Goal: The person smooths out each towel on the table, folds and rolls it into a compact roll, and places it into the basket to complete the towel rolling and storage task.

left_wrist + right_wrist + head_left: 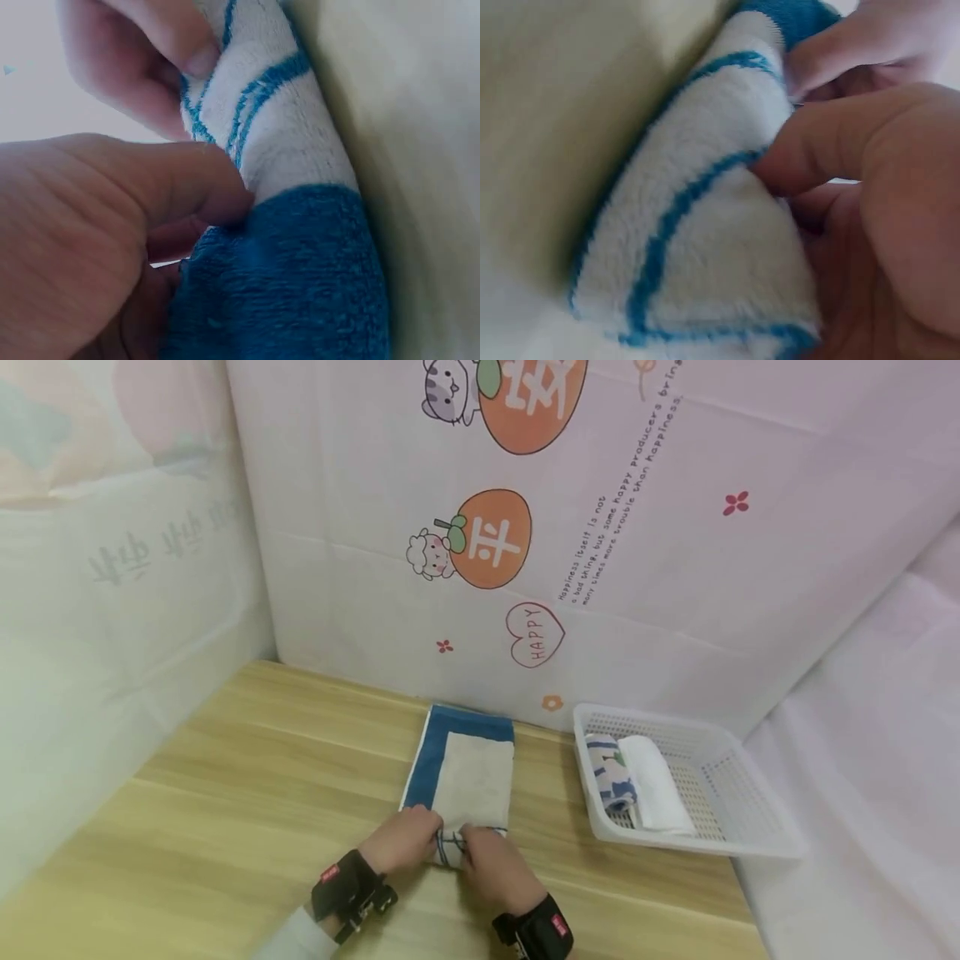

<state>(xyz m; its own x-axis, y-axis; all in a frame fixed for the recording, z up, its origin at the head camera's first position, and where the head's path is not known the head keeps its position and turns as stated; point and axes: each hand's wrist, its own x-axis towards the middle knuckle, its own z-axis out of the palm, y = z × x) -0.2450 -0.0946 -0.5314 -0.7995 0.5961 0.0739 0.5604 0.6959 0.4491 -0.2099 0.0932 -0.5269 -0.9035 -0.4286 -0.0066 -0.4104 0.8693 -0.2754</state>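
Observation:
A blue and white towel (pixel 476 772) lies lengthwise on the table, its near end rolled up. My left hand (pixel 405 841) pinches the left part of that roll between thumb and fingers. On the right part, my right hand (pixel 498 868) grips the roll the same way, close beside the left. In the left wrist view the rolled towel (pixel 300 270) shows a solid blue end and a white part with blue lines. The right wrist view shows the other end of the roll (pixel 720 262), white with blue stripes. Fingers behind the roll are partly hidden.
A white plastic basket (pixel 757 852) stands at the right of the wooden table (pixel 247 802). It holds a rolled patterned towel (pixel 609 772) and a rolled white towel (pixel 656 785). Printed white cloth (pixel 360 593) walls the table's back and sides.

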